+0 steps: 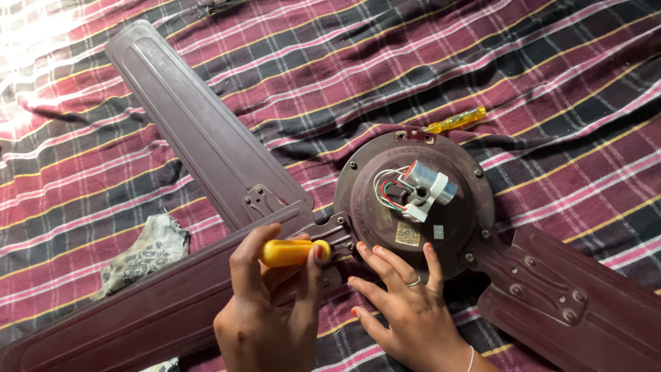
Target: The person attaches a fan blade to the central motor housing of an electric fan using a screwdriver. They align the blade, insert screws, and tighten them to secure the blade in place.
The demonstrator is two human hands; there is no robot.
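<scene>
Head view puts your ceiling fan [385,227] flat on its back at centre frame, motor hub [413,203] facing up, and you're working right at the blade bracket [330,238] on the hub's lower left edge. Your left hand [272,303] is curled tight around a yellow-handled screwdriver [292,252], its tip hidden down by the bracket. Your right hand [406,296] lies open, fingers spread, pressing on the hub rim and gripping nothing. By my read you're early on: all three blades [200,131] look attached, bracket screws show on the lower-right blade arm [530,275], and the ring of hub screws seems in place. The capacitor [430,184] and its wires [389,189] sit exposed at the middle, so any cover there looks already off. Whether the screw under your tool is loose, I can't tell.

Outward now: a second yellow screwdriver [458,122] lies just above the hub, a patterned rag [141,258] at left. Underneath it all, a maroon plaid sheet [344,62], rumpled, sunlit at upper left. No more of the room shows.
</scene>
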